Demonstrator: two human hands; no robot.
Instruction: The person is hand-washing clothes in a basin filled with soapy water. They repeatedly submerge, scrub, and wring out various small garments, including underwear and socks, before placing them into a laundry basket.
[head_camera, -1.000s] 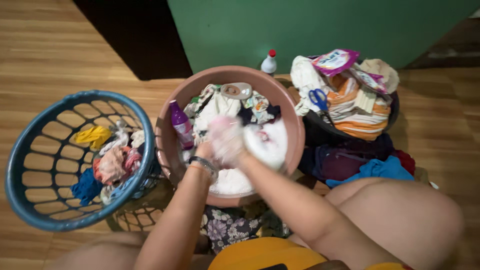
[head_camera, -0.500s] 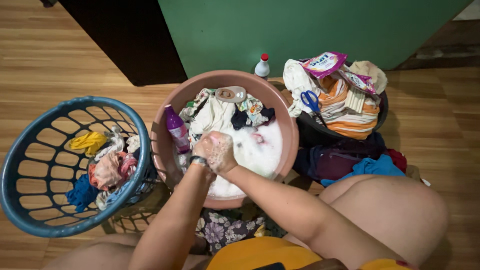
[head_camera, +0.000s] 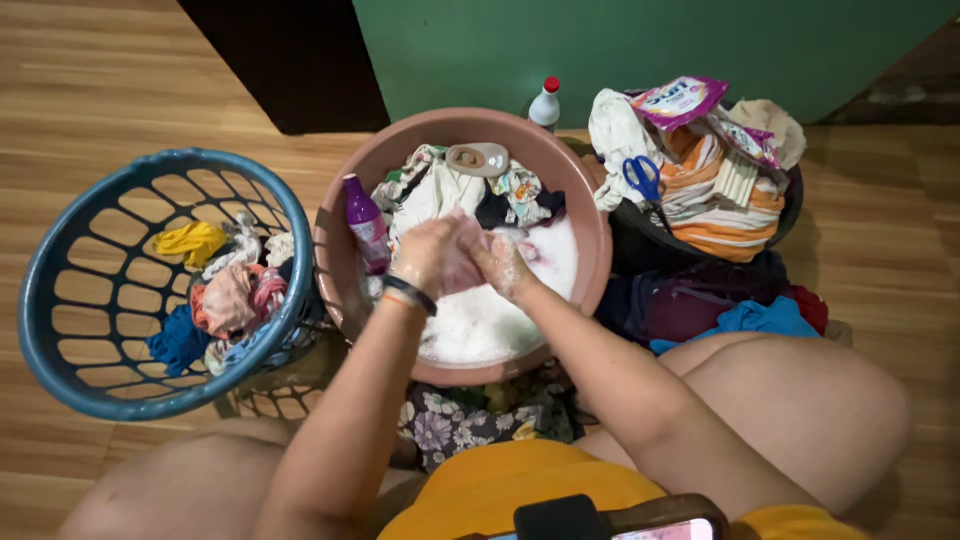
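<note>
Half a second after kneading low in the suds, both the left hand (head_camera: 428, 255) and right hand (head_camera: 503, 265) had lifted, gripping a small pink cloth (head_camera: 462, 262) between them above the round pinkish-brown plastic basin (head_camera: 340, 215), scrubbing evidently continuing.

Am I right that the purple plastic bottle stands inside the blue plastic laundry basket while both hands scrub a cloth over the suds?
Not quite: the head view shows the purple plastic bottle inside the round pink plastic basin, not the blue plastic laundry basket.
</note>
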